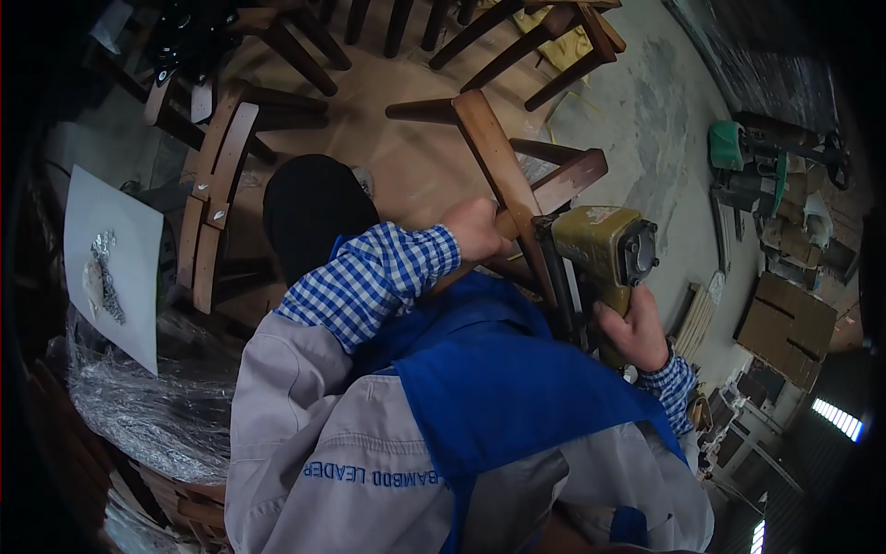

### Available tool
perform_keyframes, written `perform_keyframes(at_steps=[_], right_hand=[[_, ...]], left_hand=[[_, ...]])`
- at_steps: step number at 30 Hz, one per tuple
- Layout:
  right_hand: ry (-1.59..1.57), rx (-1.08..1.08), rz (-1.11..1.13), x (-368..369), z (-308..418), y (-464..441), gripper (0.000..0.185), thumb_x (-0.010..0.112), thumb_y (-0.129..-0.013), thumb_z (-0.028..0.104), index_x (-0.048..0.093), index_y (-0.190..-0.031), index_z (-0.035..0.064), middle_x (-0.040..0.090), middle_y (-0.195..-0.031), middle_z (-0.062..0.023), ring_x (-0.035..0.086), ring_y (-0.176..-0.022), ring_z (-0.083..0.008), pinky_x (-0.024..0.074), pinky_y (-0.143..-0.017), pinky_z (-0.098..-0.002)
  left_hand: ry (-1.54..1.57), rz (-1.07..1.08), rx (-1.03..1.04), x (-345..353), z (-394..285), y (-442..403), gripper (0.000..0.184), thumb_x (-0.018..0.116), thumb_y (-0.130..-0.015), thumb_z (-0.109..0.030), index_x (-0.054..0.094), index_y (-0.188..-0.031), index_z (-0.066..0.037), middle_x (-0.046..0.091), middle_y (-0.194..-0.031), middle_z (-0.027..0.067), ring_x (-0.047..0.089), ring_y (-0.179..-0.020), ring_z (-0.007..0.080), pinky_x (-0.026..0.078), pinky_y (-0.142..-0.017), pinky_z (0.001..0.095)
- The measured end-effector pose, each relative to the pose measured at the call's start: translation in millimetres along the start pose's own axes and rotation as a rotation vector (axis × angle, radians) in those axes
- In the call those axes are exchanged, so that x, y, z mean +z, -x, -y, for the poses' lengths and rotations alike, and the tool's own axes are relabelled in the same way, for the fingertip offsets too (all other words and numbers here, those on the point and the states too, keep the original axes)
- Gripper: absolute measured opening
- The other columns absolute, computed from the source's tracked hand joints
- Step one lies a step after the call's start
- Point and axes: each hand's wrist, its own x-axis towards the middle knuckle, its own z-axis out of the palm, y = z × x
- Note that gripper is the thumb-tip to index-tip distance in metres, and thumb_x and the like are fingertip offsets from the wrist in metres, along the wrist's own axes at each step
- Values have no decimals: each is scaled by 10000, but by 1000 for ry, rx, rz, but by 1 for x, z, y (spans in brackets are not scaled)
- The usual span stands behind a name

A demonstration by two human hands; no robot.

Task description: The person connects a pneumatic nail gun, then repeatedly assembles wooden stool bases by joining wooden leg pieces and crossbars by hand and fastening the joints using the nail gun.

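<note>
A brown wooden frame with tapered legs, like part of a chair or stool, stands in front of me, its long bar [498, 152] slanting down toward my apron. My left hand [473, 229] is closed on a wooden rail of this frame, beside the long bar. In my right hand [637, 331] is a worn olive-yellow nail gun [595, 242], gripped by its handle. The gun's dark nose and magazine lie close along the right side of the bar; whether they touch it I cannot tell. My apron hides the frame's lower end.
More wooden leg frames [214, 185] stand at the left and along the back [517, 55]. A white board [115, 268] with small metal pieces rests on plastic wrap [157, 406] at the left. Cardboard [784, 328] and a green object [726, 145] are at the right.
</note>
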Motion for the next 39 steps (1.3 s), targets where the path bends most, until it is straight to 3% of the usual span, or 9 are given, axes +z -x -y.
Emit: perform_keyframes(at_steps=[8,11,20,23,25,28,29,32,39], right_hand=[[38,-14,-16,-1,12,-4,511,632,-827,56,476,-1307,-24,635,-1054,-159,616,-955,-248,472,-890,-344],[-39,101,-2,-1,19,-8,513,632,-826,54,475,-1308,-25,634,-1055,-160,616,-954,-246,474,-889,-344],[32,-48,14,-3,16,-16,505,622,-827,60,482,-1305,-22,642,-1056,-165,606,-1001,-259,447,-944,-356],[130,-104,32,-8,14,-13,511,620,-839,44,463,-1322,-16,649,-1018,-149,632,-911,-233,495,-862,-343],[-184,59,6,-10,19,-6,478,612,-867,29,449,-1313,-20,652,-967,-130,643,-780,-179,529,-705,-301],[-278,76,-143,-16,-9,14,434,601,-891,20,437,-1290,-29,647,-928,-116,625,-682,-128,512,-582,-249],[-301,76,-196,-19,-8,19,404,602,-898,25,437,-1261,-38,639,-913,-115,625,-682,-130,512,-576,-245],[-443,73,-400,-23,-19,35,425,604,-896,26,423,-1274,-40,629,-888,-102,622,-663,-131,512,-561,-244],[-600,96,-511,-29,-79,64,518,589,-865,31,386,-1336,-35,613,-891,-89,622,-655,-128,520,-543,-248]], left_hand=[[64,5,-6,2,1,-2,509,787,-704,-284,670,-1058,62,689,-974,255,679,-920,358,532,-861,403],[28,-9,-11,-3,-6,4,512,789,-702,-279,668,-1065,61,689,-976,255,677,-922,364,531,-865,405],[-52,0,2,-5,-8,7,527,798,-705,-280,659,-1078,66,675,-1029,272,667,-965,362,526,-875,403],[23,63,-21,-3,-6,5,531,797,-706,-280,657,-1080,69,684,-1000,262,672,-947,356,530,-858,399],[-49,-11,45,-1,-5,2,518,792,-712,-263,655,-1080,74,703,-906,235,692,-856,342,542,-818,390],[101,3,18,6,9,-11,473,787,-734,-232,655,-1069,75,707,-820,196,703,-718,286,561,-712,368],[71,3,26,2,5,-9,473,787,-734,-232,655,-1069,75,707,-820,196,703,-718,286,561,-712,368],[469,50,42,-9,-14,2,392,752,-833,-175,620,-1117,60,705,-811,117,656,-587,150,527,-527,282],[481,-55,101,-19,-68,32,381,710,-914,-208,572,-1145,63,654,-759,56,604,-570,121,491,-503,256]])
